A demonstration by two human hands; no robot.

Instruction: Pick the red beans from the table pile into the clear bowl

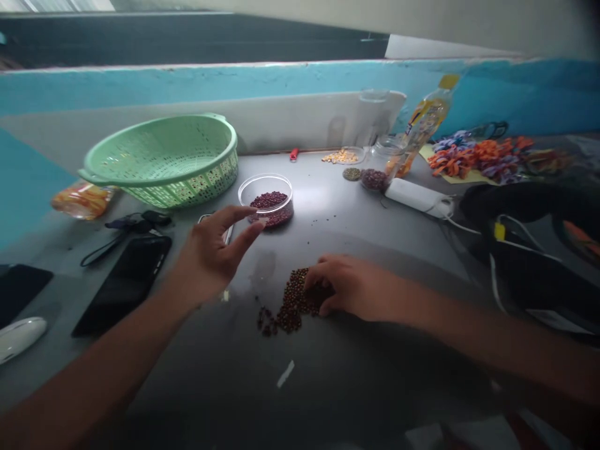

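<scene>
My left hand [213, 253] is raised beside a round clear plastic container [291, 203] of dark red beans [269, 200]. Its thumb and fingers are apart at the container's near left side, with no object visible between them. On the grey table lies a loose pile of small brown beans [291, 300], a few strewn to its left. My right hand [344, 287] rests at the pile's right side, fingers curled down into the beans and thumb apart from them; part of the pile is hidden under it.
A green plastic basket [225, 165] stands back left, above a black phone [124, 284] and keys [135, 222]. At the back right are a jar [387, 150], a tilted bottle [426, 119], a white power strip [417, 197] and colourful fuzzy pieces [473, 156]. Cables run along the right.
</scene>
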